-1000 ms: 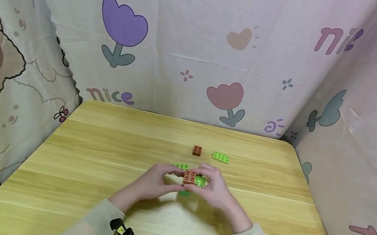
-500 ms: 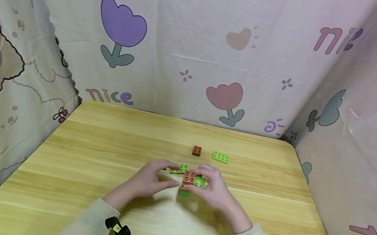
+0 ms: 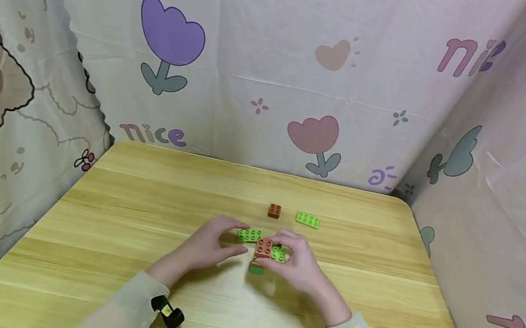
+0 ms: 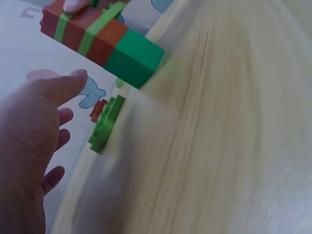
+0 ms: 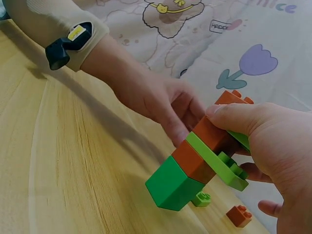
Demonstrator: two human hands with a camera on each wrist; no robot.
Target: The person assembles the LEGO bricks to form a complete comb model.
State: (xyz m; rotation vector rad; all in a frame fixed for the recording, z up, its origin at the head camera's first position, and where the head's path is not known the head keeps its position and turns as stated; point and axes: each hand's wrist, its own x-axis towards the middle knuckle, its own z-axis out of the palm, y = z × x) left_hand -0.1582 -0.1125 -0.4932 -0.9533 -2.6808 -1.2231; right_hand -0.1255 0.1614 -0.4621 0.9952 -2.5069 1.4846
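- Gripping the stack (image 3: 263, 248) with the right hand (image 3: 293, 258), thumb to the near side and fingers to the far, around the middle of the table (image 3: 141, 204).
- Resting nothing in the left hand (image 3: 209, 244), just left of the stack: loose, thumb and forefinger well parted.
- Seeing mainly the studded top brick from the head, plus light green studs to its right and a strip of green base (image 5: 175, 184) on the near side.
- Reading every layer only from the wrists: green at the bottom, then red-brown, light green, red-brown, light green, red-brown.
- Catching a clear gap between left thumb and stack in the left wrist view; losing the left finger ends behind the stack in the right wrist view.
- Unable to tell whether the green base touches the table.
- Spotting the left plate (image 3: 249, 235) just far and left of the stack, close by the left forefinger.
- Farther off, finding the loose brick (image 3: 274, 211), with the right plate (image 3: 307, 220) to its right; in the left wrist view, seeing the brick partly blocked by the left plate.
- Beyond the table's far edge, meeting a tulip-printed cloth (image 3: 256, 49).
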